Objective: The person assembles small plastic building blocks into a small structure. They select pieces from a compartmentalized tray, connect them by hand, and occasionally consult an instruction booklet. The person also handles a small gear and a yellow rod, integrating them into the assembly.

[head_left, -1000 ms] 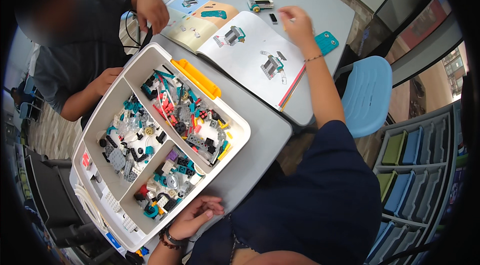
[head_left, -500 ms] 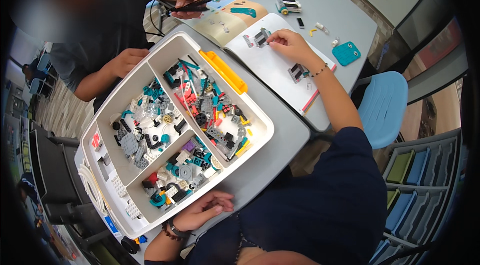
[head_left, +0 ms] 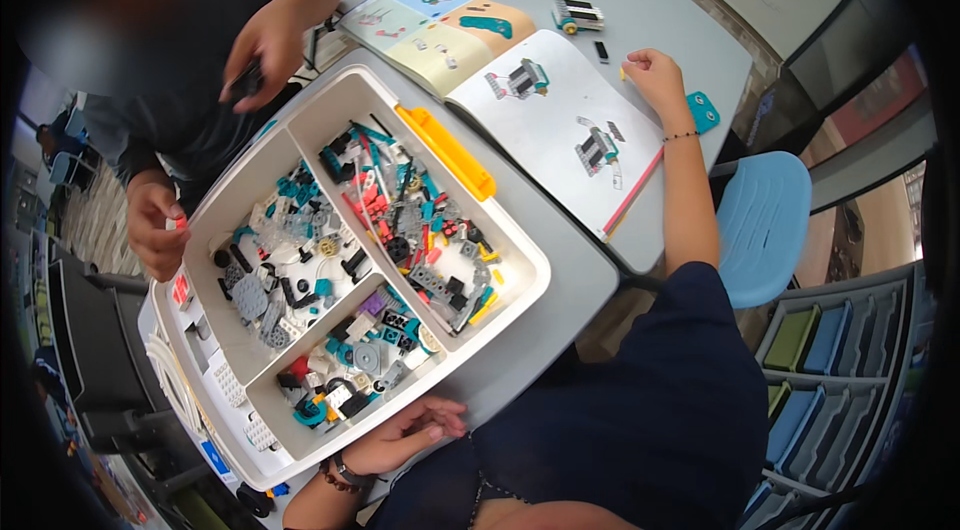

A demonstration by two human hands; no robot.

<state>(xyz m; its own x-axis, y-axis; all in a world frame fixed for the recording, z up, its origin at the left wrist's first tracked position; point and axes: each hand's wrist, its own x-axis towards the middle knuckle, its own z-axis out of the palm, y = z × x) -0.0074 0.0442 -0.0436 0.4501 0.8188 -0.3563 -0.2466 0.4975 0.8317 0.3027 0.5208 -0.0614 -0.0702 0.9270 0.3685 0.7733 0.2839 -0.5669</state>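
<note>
My right hand (head_left: 655, 82) is over the table just right of the open instruction booklet (head_left: 540, 130), fingers curled together. A small yellow piece (head_left: 622, 74) shows at its fingertips; whether it is gripped or lies on the table I cannot make out, and the palm side is hidden. My left hand (head_left: 415, 433) rests by the near edge of the white sorting tray (head_left: 500, 305), fingers loosely bent and apart, holding nothing. Mixed building bricks and connectors fill the tray's compartments. Beyond the booklet stand a small wheeled brick model (head_left: 578, 16) and a black brick (head_left: 601, 52).
A teal plate with eyes (head_left: 704, 112) lies behind my right wrist. Across the tray, a person holds a dark object (head_left: 247, 80) in one hand and a small red-and-white piece (head_left: 176, 224) in the other. A blue chair (head_left: 768, 225) stands at the right.
My right hand has moved right, off the booklet page to the small parts. The other person's hands have drawn back leftward, one from the booklet, one from the tray rim. My left hand stays put.
</note>
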